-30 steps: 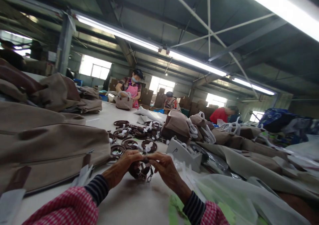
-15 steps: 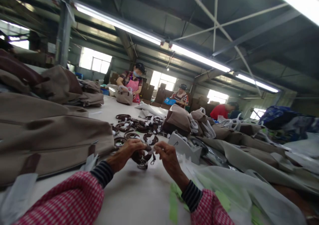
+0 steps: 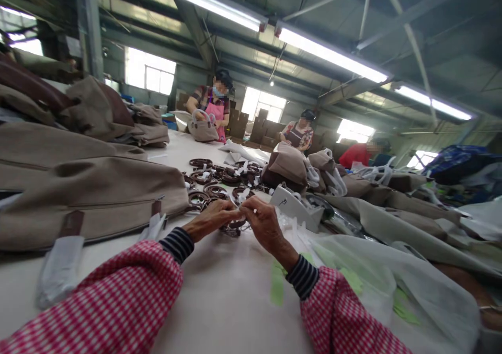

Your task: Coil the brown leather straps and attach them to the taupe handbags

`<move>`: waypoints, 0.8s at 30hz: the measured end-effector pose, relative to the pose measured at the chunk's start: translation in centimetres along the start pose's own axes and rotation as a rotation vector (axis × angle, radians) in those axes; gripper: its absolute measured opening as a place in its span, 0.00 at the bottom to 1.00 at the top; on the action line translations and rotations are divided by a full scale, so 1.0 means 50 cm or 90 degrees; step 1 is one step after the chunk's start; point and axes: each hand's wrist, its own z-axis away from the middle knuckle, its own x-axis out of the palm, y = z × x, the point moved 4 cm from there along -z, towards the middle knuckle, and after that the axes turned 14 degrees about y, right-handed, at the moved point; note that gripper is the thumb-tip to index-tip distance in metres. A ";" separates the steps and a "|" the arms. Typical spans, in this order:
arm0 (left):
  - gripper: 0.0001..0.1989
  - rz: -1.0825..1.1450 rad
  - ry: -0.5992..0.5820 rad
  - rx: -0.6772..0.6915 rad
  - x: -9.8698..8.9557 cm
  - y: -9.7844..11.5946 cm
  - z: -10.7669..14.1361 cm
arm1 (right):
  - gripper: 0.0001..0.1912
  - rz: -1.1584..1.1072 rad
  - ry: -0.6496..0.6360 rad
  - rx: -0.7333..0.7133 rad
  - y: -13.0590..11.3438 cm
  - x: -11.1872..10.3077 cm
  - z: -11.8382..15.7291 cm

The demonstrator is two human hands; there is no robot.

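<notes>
Brown strap coil: a rolled leather-look strap [image 3: 234,226] with a metal clasp at its near end, held just above the tabletop [image 3: 219,301] between the two hands, near the middle of the view.
Left hand: left hand [image 3: 212,219], fingers closed together on the left side of the strap coil, thumb over the top; striped cuff and red-checked sleeve behind it.
Right hand: right hand [image 3: 265,224], fingertips pinched on the right side of the same coil, touching the left hand's fingertips above it.
Key relation: the coil sits directly between the two grips, neither hand nearer; its flat face lies roughly level, and the clasp hangs toward the wearer, below the fingers.
Loose coils: a cluster of like strap coils [image 3: 219,179] with white tags, lying on the tabletop just beyond the hands.
Tan bag: a large taupe fabric bag [image 3: 90,192] on its side, left of the hands, with brown tabs wrapped in clear film.
White dispenser: a white holder [image 3: 296,207] just right of the hands; a dark mark on its side, too small to read.
Plastic sleeves: pale green-tinted bags [image 3: 376,275] on the right.
Other people: three workers at the far end; one in a pink apron [image 3: 216,111] handles a bag.
Writing: no legible brand or label.
</notes>
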 end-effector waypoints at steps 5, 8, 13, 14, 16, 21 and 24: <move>0.21 0.010 -0.010 -0.007 0.010 -0.028 -0.015 | 0.09 -0.027 0.056 0.090 0.026 0.005 0.008; 0.22 0.057 -0.030 -0.029 0.015 -0.043 -0.022 | 0.08 0.002 0.087 0.095 0.037 0.004 0.010; 0.18 0.055 -0.031 -0.003 0.005 -0.017 -0.010 | 0.08 0.012 0.061 0.023 0.011 0.014 0.014; 0.17 0.054 -0.028 -0.002 0.002 -0.008 -0.005 | 0.08 0.005 0.058 0.023 0.006 0.016 0.014; 0.17 0.056 -0.027 0.009 -0.003 0.008 0.007 | 0.09 -0.008 0.062 0.037 0.003 0.018 0.014; 0.30 0.025 0.030 -0.049 -0.001 0.002 0.020 | 0.07 -0.053 0.073 0.117 0.024 0.018 0.007; 0.36 -0.025 0.054 -0.036 0.007 -0.007 0.015 | 0.07 -0.157 0.031 0.269 0.056 0.018 0.002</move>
